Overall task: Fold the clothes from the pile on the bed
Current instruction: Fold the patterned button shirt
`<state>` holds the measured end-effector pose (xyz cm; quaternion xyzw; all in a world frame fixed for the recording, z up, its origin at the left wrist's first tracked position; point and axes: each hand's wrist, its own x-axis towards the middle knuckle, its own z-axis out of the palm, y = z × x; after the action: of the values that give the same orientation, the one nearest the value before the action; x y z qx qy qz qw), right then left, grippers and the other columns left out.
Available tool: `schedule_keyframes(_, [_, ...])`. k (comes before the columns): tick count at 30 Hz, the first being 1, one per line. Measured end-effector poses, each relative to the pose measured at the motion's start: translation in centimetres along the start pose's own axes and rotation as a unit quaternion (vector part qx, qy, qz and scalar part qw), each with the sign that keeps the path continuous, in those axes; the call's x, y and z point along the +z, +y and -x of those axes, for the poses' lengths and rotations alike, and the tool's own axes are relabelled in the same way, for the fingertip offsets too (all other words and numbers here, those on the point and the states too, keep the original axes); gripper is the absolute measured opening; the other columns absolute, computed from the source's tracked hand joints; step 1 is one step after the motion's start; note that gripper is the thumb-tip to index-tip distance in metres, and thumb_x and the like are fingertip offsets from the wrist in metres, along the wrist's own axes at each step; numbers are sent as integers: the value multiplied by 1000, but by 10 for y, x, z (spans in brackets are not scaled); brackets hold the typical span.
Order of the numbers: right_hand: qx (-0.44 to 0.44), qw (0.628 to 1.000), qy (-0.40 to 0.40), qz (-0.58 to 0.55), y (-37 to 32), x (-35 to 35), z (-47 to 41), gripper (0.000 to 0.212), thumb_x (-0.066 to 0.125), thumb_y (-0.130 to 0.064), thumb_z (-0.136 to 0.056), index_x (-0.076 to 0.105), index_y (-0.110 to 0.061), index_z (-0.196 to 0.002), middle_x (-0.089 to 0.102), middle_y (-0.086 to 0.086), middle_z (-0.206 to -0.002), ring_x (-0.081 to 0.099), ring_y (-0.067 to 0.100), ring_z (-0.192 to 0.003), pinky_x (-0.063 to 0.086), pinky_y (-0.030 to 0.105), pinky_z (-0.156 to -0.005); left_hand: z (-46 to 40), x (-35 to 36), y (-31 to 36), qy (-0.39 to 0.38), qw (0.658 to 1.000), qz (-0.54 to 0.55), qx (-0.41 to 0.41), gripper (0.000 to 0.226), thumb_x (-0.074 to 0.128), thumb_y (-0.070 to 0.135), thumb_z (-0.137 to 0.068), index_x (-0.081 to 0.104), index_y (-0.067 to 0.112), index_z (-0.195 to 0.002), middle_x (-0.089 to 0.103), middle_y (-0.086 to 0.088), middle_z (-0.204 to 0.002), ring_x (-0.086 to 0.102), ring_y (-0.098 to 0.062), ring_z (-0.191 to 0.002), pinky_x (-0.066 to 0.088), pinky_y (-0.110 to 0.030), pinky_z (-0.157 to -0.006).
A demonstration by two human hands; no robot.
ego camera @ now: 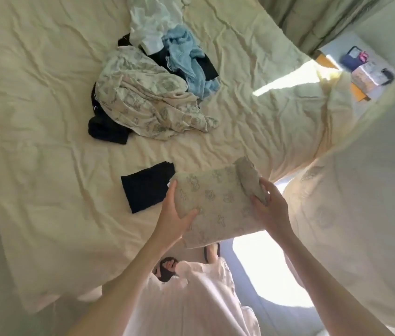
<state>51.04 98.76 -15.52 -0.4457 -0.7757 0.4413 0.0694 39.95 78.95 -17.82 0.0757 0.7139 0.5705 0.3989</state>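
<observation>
Head view shows both hands holding a folded printed garment (218, 202) just above the near edge of the bed (46, 117): the left hand (174, 214) grips its left side, the right hand (268, 204) pinches its right end. A folded dark piece (143, 187) lies just left; the unfolded pile (152, 93) sits farther back. Folding seems finished; next, I judge, it needs setting down beside the dark piece.

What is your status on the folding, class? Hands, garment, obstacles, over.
Left hand and right hand both gripping the folded printed garment. Held beside the folded black garment. Unfolded pile waits behind. Nothing in the way.
</observation>
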Motion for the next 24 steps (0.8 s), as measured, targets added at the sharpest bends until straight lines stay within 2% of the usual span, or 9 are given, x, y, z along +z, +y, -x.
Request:
schedule_keyframes(3, [-14, 999, -43, 20, 9, -2, -65, 46, 56, -4, -85, 55, -22, -126, 60, -2, -117, 53, 13, -100, 35, 18, -76, -46, 24, 1, 49, 999, 4, -14, 88, 68, 14, -85, 9, 30, -148, 26, 3, -149, 31, -14, -135, 34, -45, -110])
schedule_keyframes(6, [-46, 996, -74, 29, 16, 4, -135, 46, 58, -1, -85, 54, -17, -128, 59, 4, -125, 53, 21, -114, 42, 33, -92, -99, 44, -2, 92, 995, 9, -24, 88, 67, 12, -84, 9, 32, -148, 23, 4, -151, 29, -15, -137, 33, -46, -111])
schedule_keyframes(8, [-77, 992, -89, 55, 21, 16, -177, 46, 59, -1, -84, 54, -13, -129, 58, 6, -127, 53, 23, -117, 41, 35, -97, -133, 52, -9, 119, 992, 13, -34, 87, 66, 11, -85, 9, 31, -148, 21, 5, -153, 27, -15, -139, 33, -47, -110])
schedule_keyframes(11, [-94, 988, -96, 70, 34, 46, -228, 46, 61, -3, -84, 54, -12, -128, 59, 6, -127, 53, 22, -116, 36, 21, -90, -182, 52, -25, 154, 988, 3, -30, 86, 65, 10, -85, 10, 28, -149, 20, 6, -153, 24, -13, -140, 31, -45, -111])
schedule_keyframes(17, [-78, 984, -139, 83, 81, 90, -272, 45, 59, -5, -86, 51, -10, -130, 58, 9, -125, 54, 25, -113, 40, 27, -88, -233, 46, -71, 174, 984, -28, -32, 83, 66, 15, -86, 13, 31, -148, 18, 10, -153, 18, -6, -141, 25, -41, -116])
schedule_keyframes(20, [-29, 972, -180, 151, 101, 98, -278, 37, 60, -13, -88, 51, -4, -123, 54, 16, -118, 54, 32, -106, 31, 23, -70, -239, 48, -87, 164, 983, -59, -60, 81, 63, 20, -89, 10, 32, -148, 17, 3, -151, 18, -9, -140, 23, -37, -116])
schedule_keyframes(22, [-39, 972, -150, 179, 100, 100, -272, 41, 61, -15, -88, 50, -3, -126, 50, 18, -124, 51, 34, -110, 34, 26, -76, -235, 51, -87, 168, 977, -114, -61, 80, 60, 27, -90, 7, 32, -149, 21, -2, -146, 28, -14, -134, 30, -29, -108])
schedule_keyframes(23, [-80, 968, -112, 208, 96, 100, -266, 48, 62, -15, -87, 48, -4, -131, 47, 18, -130, 49, 34, -116, 37, 30, -87, -232, 52, -83, 183, 962, -197, -40, 78, 59, 29, -91, 8, 29, -149, 25, -6, -142, 35, -18, -128, 37, -29, -101])
schedule_keyframes(24, [-141, 957, -70, 246, 92, 101, -260, 53, 63, -15, -86, 46, -4, -134, 46, 19, -135, 47, 36, -121, 38, 37, -96, -229, 54, -82, 198, 932, -305, 2, 74, 58, 29, -91, 12, 25, -150, 27, -11, -141, 39, -24, -124, 43, -33, -96])
